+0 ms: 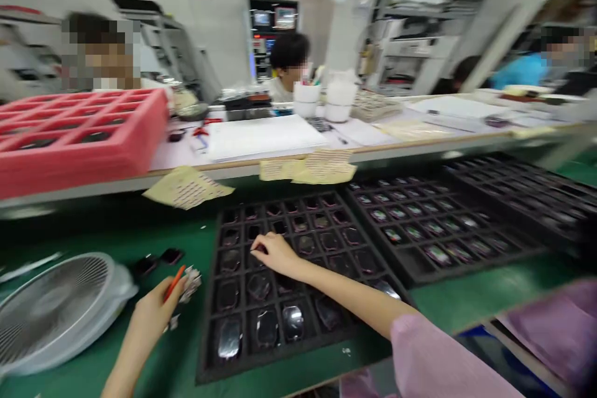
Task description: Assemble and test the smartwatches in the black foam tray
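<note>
My left hand (pixel 152 308) is closed round a slim orange stick-like tool (pixel 175 283), just left of a black compartment tray (pixel 203 348). Beyond the tool's end lies a small heap of crumpled whitish scraps (pixel 190 285). My right hand (pixel 275 254) reaches over the tray, its thumb and fingers pinched together at one compartment. Whatever is between those fingertips is mostly hidden and blurred. Dark, glossy rounded-square pieces like watch screens (pixel 267 328) lie singly in the compartments. Two similar dark pieces (pixel 171 255) rest on the green mat beyond my left hand.
A round grey fan (pixel 60 305) lies at the left. More filled black trays (pixel 420 270) stand to the right. Above runs a shelf edge (pixel 242 168) with taped yellow notes (pixel 186 188), a pink foam tray (pixel 153 137), and white cups (pixel 306 101). Several people sit beyond.
</note>
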`<action>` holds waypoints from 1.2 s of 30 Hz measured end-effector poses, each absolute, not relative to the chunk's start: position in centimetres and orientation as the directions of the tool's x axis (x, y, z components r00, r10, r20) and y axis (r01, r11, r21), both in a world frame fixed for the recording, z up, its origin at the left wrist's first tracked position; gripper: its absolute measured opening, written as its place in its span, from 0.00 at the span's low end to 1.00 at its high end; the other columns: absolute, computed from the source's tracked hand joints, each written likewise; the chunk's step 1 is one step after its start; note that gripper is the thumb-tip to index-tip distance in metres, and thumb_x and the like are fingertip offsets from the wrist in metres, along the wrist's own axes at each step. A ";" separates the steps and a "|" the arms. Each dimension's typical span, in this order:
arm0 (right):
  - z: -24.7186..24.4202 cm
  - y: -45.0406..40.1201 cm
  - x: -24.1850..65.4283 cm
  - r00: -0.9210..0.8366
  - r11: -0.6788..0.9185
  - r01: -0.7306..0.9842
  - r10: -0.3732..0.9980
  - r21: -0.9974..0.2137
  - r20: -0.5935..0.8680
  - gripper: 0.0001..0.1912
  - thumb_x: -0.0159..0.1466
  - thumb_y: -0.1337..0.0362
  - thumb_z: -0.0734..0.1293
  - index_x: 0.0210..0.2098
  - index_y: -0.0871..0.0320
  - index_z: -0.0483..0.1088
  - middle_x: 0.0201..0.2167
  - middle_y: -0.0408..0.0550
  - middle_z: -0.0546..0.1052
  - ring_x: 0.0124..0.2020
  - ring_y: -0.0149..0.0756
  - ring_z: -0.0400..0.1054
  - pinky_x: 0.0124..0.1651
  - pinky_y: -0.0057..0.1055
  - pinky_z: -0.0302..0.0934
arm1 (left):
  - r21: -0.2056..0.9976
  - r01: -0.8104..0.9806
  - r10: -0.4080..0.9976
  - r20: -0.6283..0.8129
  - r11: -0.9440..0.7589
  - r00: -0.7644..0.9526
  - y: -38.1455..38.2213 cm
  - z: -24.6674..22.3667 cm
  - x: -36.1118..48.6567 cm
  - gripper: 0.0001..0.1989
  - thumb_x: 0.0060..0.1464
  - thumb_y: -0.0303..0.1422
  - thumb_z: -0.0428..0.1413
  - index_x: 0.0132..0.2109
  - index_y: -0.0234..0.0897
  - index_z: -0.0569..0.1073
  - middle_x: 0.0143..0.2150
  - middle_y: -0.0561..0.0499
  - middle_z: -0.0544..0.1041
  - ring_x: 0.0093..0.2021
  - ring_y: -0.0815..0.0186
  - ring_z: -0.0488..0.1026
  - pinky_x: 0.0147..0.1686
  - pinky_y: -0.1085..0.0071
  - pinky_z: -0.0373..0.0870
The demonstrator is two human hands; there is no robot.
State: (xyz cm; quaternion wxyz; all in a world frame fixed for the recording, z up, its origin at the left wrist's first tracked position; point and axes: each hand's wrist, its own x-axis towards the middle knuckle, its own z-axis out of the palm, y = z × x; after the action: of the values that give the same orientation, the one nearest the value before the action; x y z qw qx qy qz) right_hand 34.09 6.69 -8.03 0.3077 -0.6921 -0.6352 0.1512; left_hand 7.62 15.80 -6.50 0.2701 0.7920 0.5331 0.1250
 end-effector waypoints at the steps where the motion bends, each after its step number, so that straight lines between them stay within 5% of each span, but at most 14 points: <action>1: -7.9 6.5 33.9 0.112 0.033 0.813 0.971 -0.582 0.212 0.04 0.60 0.69 0.67 0.36 0.60 0.71 0.39 0.54 0.73 0.46 0.43 0.65 0.47 0.39 0.57 | 0.553 0.787 0.917 -0.095 -0.274 0.386 15.7 -6.7 7.3 0.15 0.54 0.43 0.47 0.30 0.36 0.68 0.17 0.57 0.64 0.20 0.67 0.65 0.23 0.74 0.55; 4: -7.9 6.3 33.4 -0.039 0.141 0.931 0.956 -0.337 0.292 0.08 0.62 0.68 0.65 0.41 0.61 0.70 0.43 0.57 0.70 0.47 0.46 0.62 0.47 0.42 0.56 | 0.560 0.777 0.929 -0.033 -0.287 0.368 15.2 -6.8 7.1 0.18 0.53 0.46 0.45 0.24 0.38 0.61 0.17 0.57 0.60 0.20 0.68 0.61 0.23 0.75 0.50; 9: -9.2 8.0 31.3 -0.128 0.186 0.955 0.961 -0.231 0.245 0.12 0.65 0.61 0.61 0.43 0.62 0.69 0.39 0.56 0.69 0.42 0.46 0.64 0.42 0.41 0.60 | 0.589 0.774 0.951 -0.027 -0.234 0.308 14.3 -6.6 7.3 0.18 0.53 0.45 0.47 0.23 0.39 0.56 0.16 0.57 0.56 0.19 0.68 0.57 0.22 0.74 0.45; 12: -9.7 9.6 30.3 -0.098 0.149 0.961 0.971 -0.233 0.216 0.12 0.65 0.59 0.61 0.36 0.62 0.70 0.38 0.58 0.70 0.42 0.48 0.64 0.42 0.43 0.60 | 0.561 0.798 0.957 -0.035 -0.220 0.288 14.0 -6.5 7.0 0.16 0.55 0.44 0.46 0.25 0.40 0.57 0.16 0.57 0.56 0.18 0.68 0.57 0.22 0.74 0.46; 15: -9.8 10.5 29.8 -0.077 0.165 0.903 0.970 -0.397 0.229 0.09 0.62 0.60 0.65 0.32 0.59 0.68 0.37 0.55 0.71 0.42 0.47 0.63 0.43 0.42 0.60 | 0.584 0.785 0.961 -0.030 -0.206 0.275 13.8 -6.5 6.8 0.14 0.57 0.44 0.43 0.32 0.40 0.62 0.18 0.57 0.61 0.18 0.66 0.61 0.22 0.74 0.49; 19: -10.0 10.5 29.2 -0.033 0.213 0.601 0.970 -0.770 0.242 0.07 0.58 0.64 0.68 0.32 0.55 0.64 0.33 0.45 0.73 0.38 0.40 0.67 0.44 0.37 0.59 | 0.741 0.622 0.923 -0.008 -0.253 0.385 13.3 -6.6 8.2 0.17 0.59 0.45 0.41 0.36 0.38 0.67 0.23 0.55 0.66 0.21 0.69 0.63 0.23 0.75 0.54; 23: -9.9 10.2 28.8 0.068 0.132 0.062 0.988 -0.989 0.136 0.10 0.57 0.60 0.67 0.36 0.55 0.65 0.29 0.42 0.75 0.32 0.35 0.69 0.40 0.33 0.60 | 0.919 0.373 0.856 -0.084 -0.132 0.510 12.1 -6.8 11.1 0.19 0.56 0.48 0.44 0.34 0.37 0.68 0.19 0.59 0.61 0.16 0.74 0.55 0.17 0.77 0.51; 28: -8.6 9.7 28.5 0.047 -0.062 -0.585 0.993 -0.808 -0.110 0.16 0.53 0.55 0.70 0.37 0.56 0.68 0.19 0.36 0.69 0.16 0.26 0.59 0.20 0.25 0.54 | 0.967 0.152 0.760 -0.254 0.204 0.598 10.5 -6.3 14.5 0.21 0.53 0.52 0.47 0.33 0.37 0.64 0.18 0.62 0.56 0.12 0.79 0.45 0.11 0.80 0.41; 36: -7.6 9.3 28.2 0.027 -0.092 -0.734 0.986 -0.673 -0.165 0.16 0.51 0.57 0.73 0.24 0.57 0.63 0.14 0.34 0.64 0.13 0.22 0.51 0.16 0.21 0.51 | 0.976 0.113 0.783 -0.216 0.186 0.584 9.9 -6.1 16.0 0.22 0.51 0.54 0.48 0.30 0.37 0.63 0.17 0.62 0.56 0.11 0.79 0.46 0.10 0.82 0.41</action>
State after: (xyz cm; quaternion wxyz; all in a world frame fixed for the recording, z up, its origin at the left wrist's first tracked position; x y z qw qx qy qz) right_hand 28.15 9.31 -7.61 0.6434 -0.3156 -0.1998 0.6682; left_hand 16.04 9.86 -6.10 0.6688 0.5870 0.3814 0.2502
